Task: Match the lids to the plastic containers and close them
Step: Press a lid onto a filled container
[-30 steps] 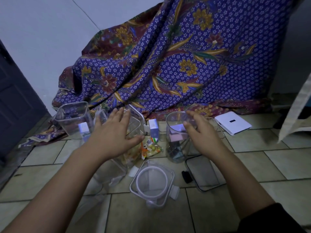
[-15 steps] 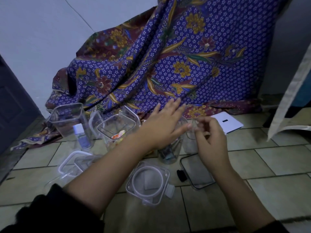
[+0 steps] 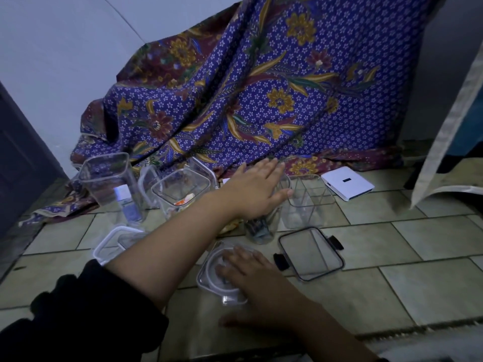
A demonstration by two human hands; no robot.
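Several clear plastic containers stand open on the tiled floor. My left hand (image 3: 257,188) lies flat, fingers spread, over the mouth of a round container (image 3: 258,228) with dark items inside. My right hand (image 3: 249,273) rests on a clear lid with a white round seal (image 3: 215,279) lying near me. A square lid with black clips (image 3: 311,253) lies to the right of it. A white-rimmed lid (image 3: 115,239) lies to the left. A tall square container (image 3: 109,182) stands at the far left, a square one with snacks (image 3: 181,193) beside it, and an empty one (image 3: 309,202) at the right.
A purple batik cloth (image 3: 261,100) hangs behind the containers and spills onto the floor. A flat white box (image 3: 346,182) lies at the right rear. A dark door (image 3: 18,163) is at the left. A pale cloth (image 3: 449,126) hangs at the right.
My left hand has moved right from the snack container to the round container's mouth. My right hand has dropped from that container to the round-seal lid near me.
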